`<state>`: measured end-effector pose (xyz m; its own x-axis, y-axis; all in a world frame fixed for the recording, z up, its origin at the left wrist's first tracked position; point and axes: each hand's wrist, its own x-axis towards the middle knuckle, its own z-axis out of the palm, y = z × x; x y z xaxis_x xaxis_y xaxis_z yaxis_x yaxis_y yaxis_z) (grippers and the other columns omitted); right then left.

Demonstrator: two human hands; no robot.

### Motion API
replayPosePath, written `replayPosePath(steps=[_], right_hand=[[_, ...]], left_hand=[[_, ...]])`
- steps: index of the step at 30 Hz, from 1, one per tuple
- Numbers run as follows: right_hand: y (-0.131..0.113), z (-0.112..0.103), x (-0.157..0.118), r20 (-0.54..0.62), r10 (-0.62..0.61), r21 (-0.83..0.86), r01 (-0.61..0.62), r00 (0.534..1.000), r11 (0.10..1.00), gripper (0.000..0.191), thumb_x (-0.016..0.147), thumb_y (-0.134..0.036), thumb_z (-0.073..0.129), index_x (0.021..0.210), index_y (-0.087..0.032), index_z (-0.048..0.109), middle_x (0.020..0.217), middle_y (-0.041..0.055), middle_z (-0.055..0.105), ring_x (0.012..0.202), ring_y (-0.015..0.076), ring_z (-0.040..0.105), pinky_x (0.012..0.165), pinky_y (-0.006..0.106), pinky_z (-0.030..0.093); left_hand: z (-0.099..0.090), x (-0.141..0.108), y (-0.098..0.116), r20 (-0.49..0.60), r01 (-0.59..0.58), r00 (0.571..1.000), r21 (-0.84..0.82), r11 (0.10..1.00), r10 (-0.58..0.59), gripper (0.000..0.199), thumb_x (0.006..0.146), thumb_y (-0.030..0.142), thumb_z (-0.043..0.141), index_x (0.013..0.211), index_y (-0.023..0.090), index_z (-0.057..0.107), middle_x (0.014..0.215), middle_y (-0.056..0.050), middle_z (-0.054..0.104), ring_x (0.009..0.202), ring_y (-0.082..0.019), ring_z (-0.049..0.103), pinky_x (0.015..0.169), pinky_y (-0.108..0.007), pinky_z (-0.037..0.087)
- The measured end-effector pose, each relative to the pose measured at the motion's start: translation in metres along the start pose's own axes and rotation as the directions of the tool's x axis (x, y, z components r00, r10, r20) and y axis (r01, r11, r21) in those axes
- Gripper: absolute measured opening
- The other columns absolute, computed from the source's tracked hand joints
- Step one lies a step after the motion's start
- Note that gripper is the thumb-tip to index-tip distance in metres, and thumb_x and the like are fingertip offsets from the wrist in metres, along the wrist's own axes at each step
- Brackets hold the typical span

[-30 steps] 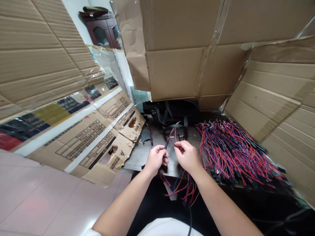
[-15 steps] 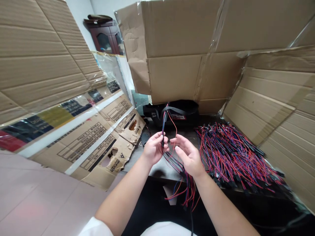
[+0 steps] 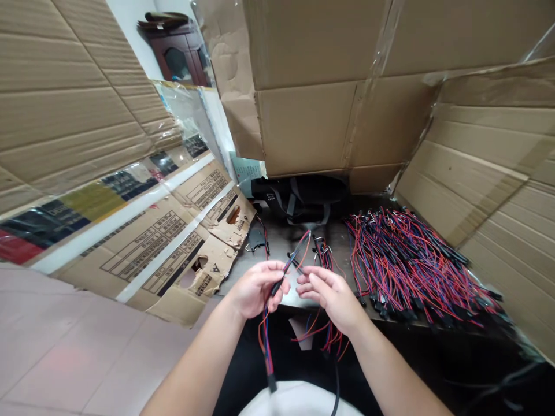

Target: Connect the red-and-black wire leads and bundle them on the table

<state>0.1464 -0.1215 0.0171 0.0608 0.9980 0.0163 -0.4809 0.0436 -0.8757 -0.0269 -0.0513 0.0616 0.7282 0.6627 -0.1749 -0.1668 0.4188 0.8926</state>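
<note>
In my left hand (image 3: 260, 289), closed at chest height, is a wire harness (image 3: 267, 335) of red, blue and orange wires with a black sleeve at the grip. Its black connector (image 3: 271, 382) dangles below, over my lap. The bare-looking wire ends rise beyond my fingers, and an orange wire bends back between the hands. My right hand (image 3: 332, 294) is pinched around a thin black piece (image 3: 297, 263) just right of the harness; its exact kind is not clear. Behind the right hand, more harnesses (image 3: 324, 254) lie on the table, their wires hanging over the front edge.
A large pile of red, blue and black harnesses (image 3: 416, 266) covers the table's right side. A black bag (image 3: 303, 196) with grey straps stands at the back. Cardboard walls (image 3: 312, 127) surround the table; a printed cardboard panel (image 3: 173, 231) leans at left. A dark cable (image 3: 337, 387) hangs in front.
The harness in my left hand has tilted and come lower and left, its connector end now hanging apart from the others. My right hand has moved from the orange wire to the thin black piece.
</note>
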Motion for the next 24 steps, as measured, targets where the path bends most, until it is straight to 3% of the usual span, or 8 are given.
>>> replayPosePath(steps=[3, 6, 15, 19, 24], right_hand=[[-0.002, 0.000, 0.007, -0.060, 0.011, 0.180, 0.000, 0.998, 0.984, 0.041, 0.068, -0.045, 0.080, 0.092, -0.015, 0.067, 0.083, 0.0075, 0.070, 0.071, 0.0187, 0.069, 0.069, 0.033, 0.055], [-0.005, 0.003, 0.011, -0.088, 0.006, 0.252, 0.017, 0.996, 0.968, 0.038, 0.067, -0.046, 0.080, 0.085, -0.015, 0.067, 0.077, 0.0061, 0.070, 0.066, 0.0177, 0.068, 0.064, 0.032, 0.055], [0.000, 0.005, 0.013, -0.115, -0.095, 0.094, 0.106, 0.989, 0.990, 0.032, 0.068, -0.042, 0.081, 0.070, -0.013, 0.068, 0.062, 0.0009, 0.064, 0.052, 0.0103, 0.059, 0.055, 0.025, 0.053], [0.002, 0.003, 0.012, -0.137, -0.112, 0.059, 0.121, 0.984, 0.991, 0.033, 0.066, -0.044, 0.082, 0.069, -0.014, 0.067, 0.063, 0.0006, 0.064, 0.054, 0.0112, 0.061, 0.059, 0.027, 0.055], [0.004, 0.006, 0.014, -0.123, -0.091, 0.036, 0.096, 0.988, 0.995, 0.033, 0.063, -0.042, 0.083, 0.071, -0.014, 0.068, 0.066, 0.0022, 0.067, 0.058, 0.0135, 0.064, 0.063, 0.031, 0.057]], left_hand=[[-0.011, -0.020, -0.019, 0.078, 0.099, 0.992, 0.012, 0.995, -0.100, 0.025, 0.075, 0.029, 0.070, 0.088, 0.014, 0.056, 0.062, -0.005, 0.067, 0.029, -0.008, 0.047, 0.027, -0.017, 0.039], [-0.018, -0.034, -0.029, 0.103, 0.129, 0.986, 0.035, 0.991, -0.132, 0.024, 0.077, 0.031, 0.070, 0.087, 0.015, 0.054, 0.062, -0.005, 0.068, 0.029, -0.008, 0.046, 0.029, -0.017, 0.040], [-0.035, -0.047, -0.031, 0.178, 0.218, 0.958, 0.059, 0.974, -0.226, 0.026, 0.075, 0.034, 0.073, 0.082, 0.016, 0.055, 0.054, -0.004, 0.064, 0.027, -0.004, 0.036, 0.027, -0.013, 0.032], [-0.031, -0.046, -0.036, 0.119, 0.190, 0.972, 0.095, 0.977, -0.201, 0.031, 0.073, 0.038, 0.074, 0.082, 0.016, 0.055, 0.052, -0.002, 0.061, 0.029, -0.004, 0.037, 0.031, -0.014, 0.033], [-0.016, -0.038, -0.038, -0.046, 0.069, 0.997, 0.320, 0.945, -0.057, 0.040, 0.076, 0.051, 0.069, 0.089, 0.016, 0.054, 0.051, 0.001, 0.058, 0.036, -0.007, 0.044, 0.036, -0.016, 0.033]])
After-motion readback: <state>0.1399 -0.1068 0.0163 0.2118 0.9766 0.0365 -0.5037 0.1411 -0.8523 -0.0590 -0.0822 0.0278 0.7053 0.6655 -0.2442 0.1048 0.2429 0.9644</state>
